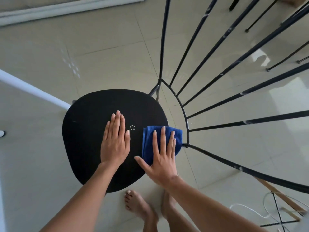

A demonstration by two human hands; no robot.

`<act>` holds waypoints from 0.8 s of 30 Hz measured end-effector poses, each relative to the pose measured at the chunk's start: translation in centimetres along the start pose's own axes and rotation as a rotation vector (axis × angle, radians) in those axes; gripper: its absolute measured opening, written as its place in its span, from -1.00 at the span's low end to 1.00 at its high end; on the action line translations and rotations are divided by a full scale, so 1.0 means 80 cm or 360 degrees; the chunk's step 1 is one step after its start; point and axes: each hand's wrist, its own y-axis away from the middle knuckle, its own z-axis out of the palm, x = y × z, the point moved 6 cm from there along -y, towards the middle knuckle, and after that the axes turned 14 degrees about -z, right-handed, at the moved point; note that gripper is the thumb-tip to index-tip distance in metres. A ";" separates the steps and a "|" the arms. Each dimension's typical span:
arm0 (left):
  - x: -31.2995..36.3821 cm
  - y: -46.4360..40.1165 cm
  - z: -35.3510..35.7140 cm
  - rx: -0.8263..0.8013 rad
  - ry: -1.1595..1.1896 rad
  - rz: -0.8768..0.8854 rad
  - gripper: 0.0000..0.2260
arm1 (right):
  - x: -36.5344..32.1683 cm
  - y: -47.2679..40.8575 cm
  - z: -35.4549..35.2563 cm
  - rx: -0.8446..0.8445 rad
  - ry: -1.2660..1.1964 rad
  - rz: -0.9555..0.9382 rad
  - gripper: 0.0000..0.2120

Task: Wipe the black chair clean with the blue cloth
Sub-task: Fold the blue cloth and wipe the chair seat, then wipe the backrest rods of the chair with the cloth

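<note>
Head view: blue cloth (161,141) under flat right hand (161,162).

Your chair seat (93,131) is matte black, with a small ring of pale dots (132,127) near its middle; the wire backrest (217,91) on the right is black too, flecked with whitish smudges; the cloth (150,141) is deep blue; the floor tiles (100,47) are glossy beige-grey with thin darker grout lines; at left a bar (33,88) is white.
</note>
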 end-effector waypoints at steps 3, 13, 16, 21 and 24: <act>-0.001 -0.001 0.001 -0.0031 -0.0013 -0.0008 -0.44 | -0.002 -0.001 0.001 -0.0078 0.0121 -0.0120 -0.03; -0.010 0.020 0.000 -0.0049 -0.0010 -0.0005 -0.43 | 0.019 -0.008 -0.023 -0.0026 -0.0010 -0.0069 -0.16; -0.010 0.031 0.000 -0.0067 0.0004 -0.0008 -0.42 | 0.001 -0.014 -0.006 -0.0029 -0.0085 -0.0045 -0.07; 0.011 0.018 -0.030 -0.0047 0.0027 0.0075 -0.41 | -0.004 -0.017 0.003 0.0036 0.0028 -0.0107 -0.44; 0.044 -0.037 -0.087 0.0071 0.0085 0.0165 -0.41 | -0.006 -0.023 -0.013 0.0297 -0.0140 -0.0057 -0.52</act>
